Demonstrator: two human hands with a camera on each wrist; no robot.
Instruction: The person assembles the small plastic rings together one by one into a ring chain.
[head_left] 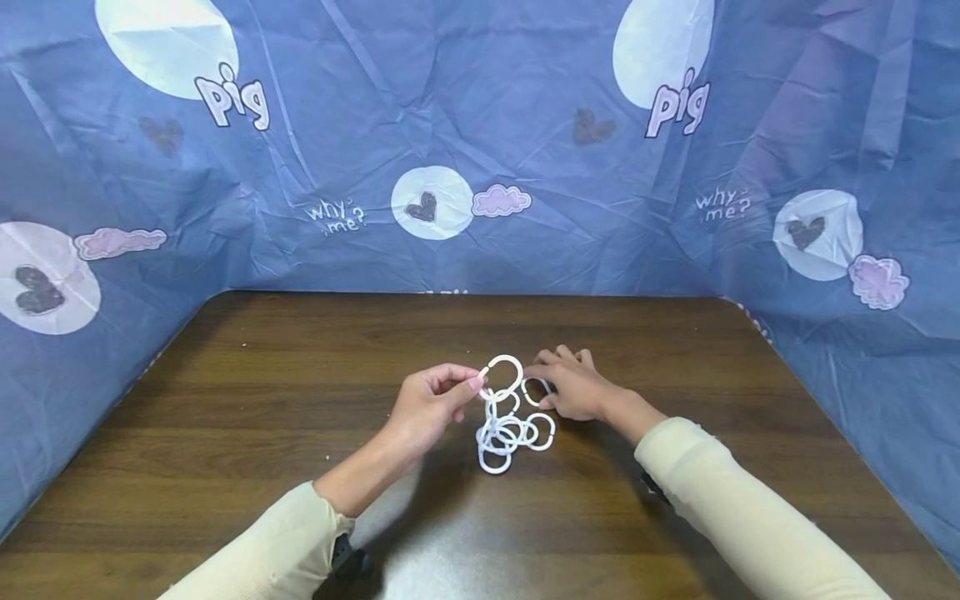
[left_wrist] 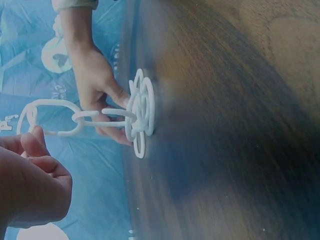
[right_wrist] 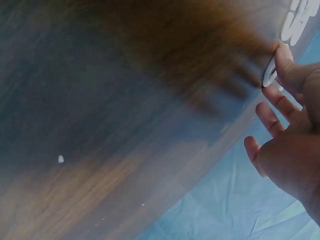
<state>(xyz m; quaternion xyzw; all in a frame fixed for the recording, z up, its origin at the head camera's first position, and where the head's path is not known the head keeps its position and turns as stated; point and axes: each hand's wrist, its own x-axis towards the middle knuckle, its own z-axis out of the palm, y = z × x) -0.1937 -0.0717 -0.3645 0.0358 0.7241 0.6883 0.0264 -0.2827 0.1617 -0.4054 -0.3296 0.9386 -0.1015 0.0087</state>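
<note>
White plastic C-shaped chain links, several joined together, lie in a heap [head_left: 494, 471] on the brown wooden table. My left hand [head_left: 427, 408] pinches the top link [head_left: 521, 374] between thumb and fingers. It holds that link raised, and the linked chain [left_wrist: 54, 102] runs from it down to the heap in the left wrist view. Beside the heap, at its far right, a separate-looking link [head_left: 525, 396] lies on the table. My right hand [head_left: 576, 388] has thumb and index finger at its edges; the other fingers are spread. In the right wrist view the thumb partly covers this link [right_wrist: 268, 78].
The wooden table [head_left: 300, 383] reaches back to a blue printed cloth [head_left: 465, 100] that hangs behind and on both sides. Small white specks [right_wrist: 61, 159] lie on the tabletop.
</note>
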